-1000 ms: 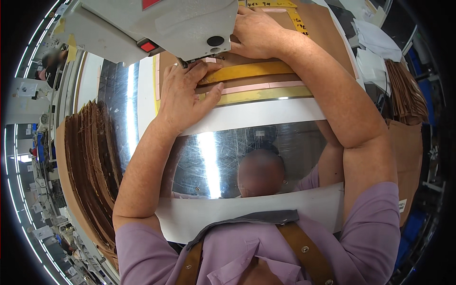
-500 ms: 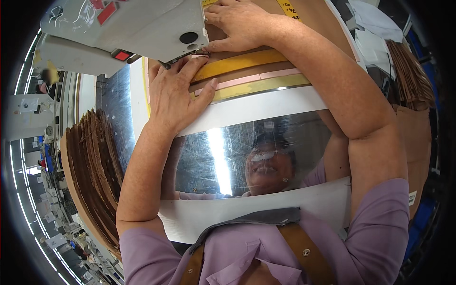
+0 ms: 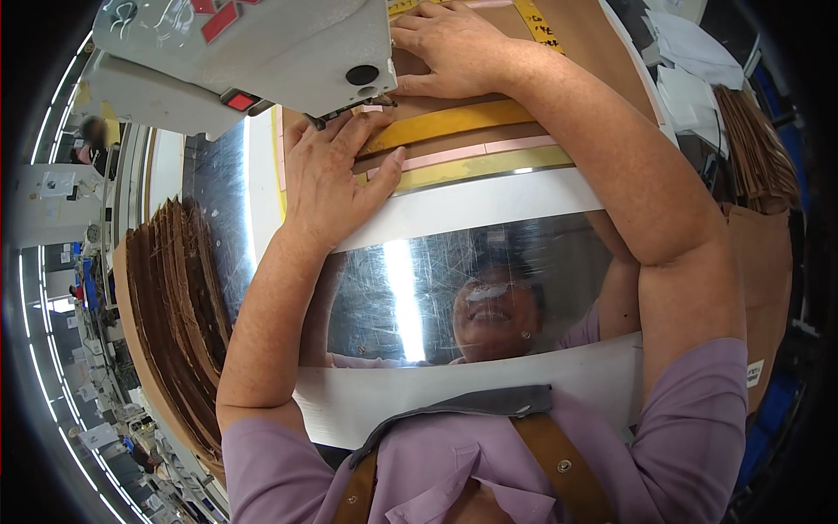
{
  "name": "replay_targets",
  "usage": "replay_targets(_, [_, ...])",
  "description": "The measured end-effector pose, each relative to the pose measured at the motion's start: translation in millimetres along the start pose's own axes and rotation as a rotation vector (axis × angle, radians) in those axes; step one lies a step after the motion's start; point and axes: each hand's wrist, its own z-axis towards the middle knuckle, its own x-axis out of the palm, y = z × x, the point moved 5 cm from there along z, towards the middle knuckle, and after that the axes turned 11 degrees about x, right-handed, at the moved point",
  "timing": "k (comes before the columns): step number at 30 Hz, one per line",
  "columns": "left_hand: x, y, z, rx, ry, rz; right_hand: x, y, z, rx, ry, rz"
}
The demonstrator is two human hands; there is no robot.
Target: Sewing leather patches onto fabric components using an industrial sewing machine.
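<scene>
A brown flat panel [image 3: 602, 79] lies under the head of a sewing machine [image 3: 253, 61], framed by a template with yellow strips [image 3: 454, 125] and a pink-edged strip [image 3: 515, 147]. My left hand [image 3: 336, 179] rests flat beside the needle area, fingers stretched toward it and thumb spread over the pale yellow strip. The machine head partly hides its fingertips. Farther off, just right of the machine head, my right hand [image 3: 454, 52] presses on the panel with fingers spread. Neither hand grips anything visible. The needle itself cannot be made out.
A shiny metal plate [image 3: 559, 279] on the near side reflects the light and me. To the left stands a stack of brown pieces [image 3: 170, 297]. On the right are more brown pieces [image 3: 755, 144] and white sheets [image 3: 694, 100].
The whole picture has shifted slightly right and down, machine included. Both hands keep nearly the same places on the panel.
</scene>
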Motion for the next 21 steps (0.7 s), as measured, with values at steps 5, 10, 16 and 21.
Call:
replay_targets(5, [-1, -15, -3, 0.066, -0.01, 0.071, 7, -6, 6, 0.006, 0.002, -0.02])
replay_targets(10, [2, -26, 6, 0.017, -0.005, -0.005, 4, -3, 10, 0.038, 0.045, -0.047])
replay_targets(16, [5, -37, 9, -0.077, 0.07, 0.032, 15, -12, 15, 0.042, 0.01, -0.071])
replay_targets(21, [11, -47, 8, -0.097, 0.13, 0.034, 17, -6, 15, 0.057, 0.022, 0.063])
